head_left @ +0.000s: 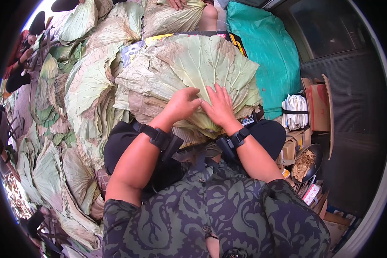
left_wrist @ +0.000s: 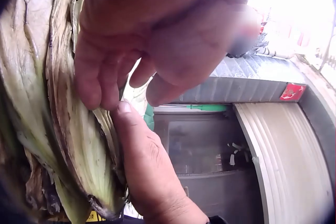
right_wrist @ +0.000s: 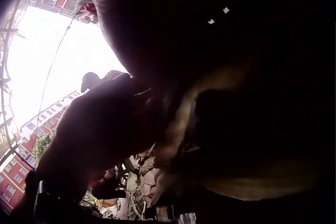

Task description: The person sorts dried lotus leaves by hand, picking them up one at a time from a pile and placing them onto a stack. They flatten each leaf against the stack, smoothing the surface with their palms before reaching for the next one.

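A fan-shaped stack of dried, pale green and brown leaves [head_left: 159, 81] lies over the person's lap, its stem end toward the body. The right hand [head_left: 219, 106] rests on the top leaf with fingers extended away from the body. Just to its left, the left hand [head_left: 182, 104] is over the stack with loosely bent fingers, its thumb close to the right hand. In the left wrist view, the left hand [left_wrist: 152, 40] hangs beside the layered leaf edges [left_wrist: 68, 129], near the right hand's thumb. The right wrist view is mostly dark, so finger contact is unclear there.
More leaf piles [head_left: 90, 90] spread along the left. A green sheet [head_left: 266, 56] lies at upper right, beside a bundle of white bags [head_left: 295, 112], a cardboard box [head_left: 319, 107] and a black pan [head_left: 307, 163]. Another person's hand [head_left: 176, 4] touches leaves at the top.
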Demonstrator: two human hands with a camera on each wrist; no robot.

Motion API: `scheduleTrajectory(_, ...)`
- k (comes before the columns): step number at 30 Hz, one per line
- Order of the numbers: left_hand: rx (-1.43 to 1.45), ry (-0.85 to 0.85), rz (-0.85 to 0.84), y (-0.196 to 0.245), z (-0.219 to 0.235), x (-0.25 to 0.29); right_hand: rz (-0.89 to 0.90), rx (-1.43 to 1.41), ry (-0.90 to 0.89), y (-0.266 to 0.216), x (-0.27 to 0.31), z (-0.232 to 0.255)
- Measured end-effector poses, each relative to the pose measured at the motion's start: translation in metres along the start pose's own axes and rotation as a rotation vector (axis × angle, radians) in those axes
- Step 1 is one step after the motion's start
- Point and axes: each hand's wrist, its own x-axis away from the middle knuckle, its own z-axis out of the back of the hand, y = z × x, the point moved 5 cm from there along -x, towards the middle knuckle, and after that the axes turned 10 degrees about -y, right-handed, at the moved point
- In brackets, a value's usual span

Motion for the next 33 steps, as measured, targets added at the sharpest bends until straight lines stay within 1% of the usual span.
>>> scheduleTrajectory(1,0.023,0.001,0.029,0.003,0.002,0.002,0.035,0.003,0.054,-0.001,0.002,0.003)
scheduleTrajectory(2,0.046,0.005,0.058,0.003,0.002,0.003,0.020,0.001,0.054,0.003,0.005,0.005)
scheduleTrajectory(4,0.066,0.001,0.048,-0.002,0.000,0.004,0.119,-0.246,0.221,0.004,0.016,0.021)
scheduleTrajectory(5,0.040,0.021,0.007,-0.002,0.001,0.004,0.125,-0.203,0.364,0.005,0.026,0.031)
scheduleTrajectory(6,0.015,0.042,-0.034,-0.001,0.002,0.004,0.116,-0.205,0.363,0.011,0.030,0.031)
scheduleTrajectory(8,0.007,0.041,-0.028,-0.003,0.002,0.003,-0.002,-0.327,0.376,0.035,0.037,0.032)
scheduleTrajectory(9,0.034,0.037,-0.007,-0.006,0.002,0.002,-0.012,-0.284,0.308,0.039,0.038,0.030)
scheduleTrajectory(10,0.059,0.038,0.012,-0.008,0.002,0.000,-0.013,-0.283,0.313,0.043,0.042,0.030)
scheduleTrajectory(12,0.055,0.040,0.028,-0.007,0.001,0.002,0.078,-0.188,0.217,0.037,0.046,0.028)
scheduleTrajectory(13,0.049,0.052,0.045,-0.002,0.005,0.004,0.078,-0.172,0.214,0.035,0.047,0.029)
scheduleTrajectory(14,0.066,0.052,0.078,0.004,0.006,0.008,0.086,-0.156,0.215,0.033,0.047,0.028)
scheduleTrajectory(15,0.011,0.068,0.031,0.004,0.008,0.008,0.074,-0.167,0.213,0.037,0.043,0.025)
scheduleTrajectory(16,-0.041,0.080,-0.012,0.007,0.009,0.008,0.037,-0.236,0.228,0.037,0.039,0.031)
scheduleTrajectory(18,-0.074,0.189,-0.011,0.008,0.013,0.011,0.046,-0.305,0.338,0.029,0.030,0.050)
scheduleTrajectory(19,-0.155,0.231,-0.034,0.011,0.018,0.011,0.050,-0.345,0.345,0.024,0.022,0.059)
scheduleTrajectory(22,-0.114,0.291,0.003,0.010,0.026,0.011,0.089,-0.520,0.369,0.003,-0.007,0.089)
scheduleTrajectory(23,-0.109,0.304,0.002,0.009,0.027,0.011,0.100,-0.515,0.363,-0.008,-0.019,0.098)
scheduleTrajectory(25,-0.091,0.339,-0.038,0.009,0.029,0.009,0.192,-0.478,0.406,-0.036,-0.044,0.118)
scheduleTrajectory(27,-0.059,0.352,-0.033,0.011,0.031,0.011,0.262,-0.369,0.408,-0.067,-0.071,0.135)
scheduleTrajectory(28,-0.034,0.356,-0.031,0.012,0.032,0.011,0.268,-0.367,0.402,-0.077,-0.089,0.137)
scheduleTrajectory(30,-0.037,0.370,-0.033,0.014,0.034,0.012,0.275,-0.157,0.540,-0.097,-0.118,0.145)
scheduleTrajectory(31,-0.044,0.376,-0.037,0.015,0.035,0.013,0.284,-0.157,0.534,-0.104,-0.130,0.146)
scheduleTrajectory(33,-0.043,0.365,-0.039,0.017,0.038,0.015,0.151,-0.114,0.204,-0.112,-0.157,0.133)
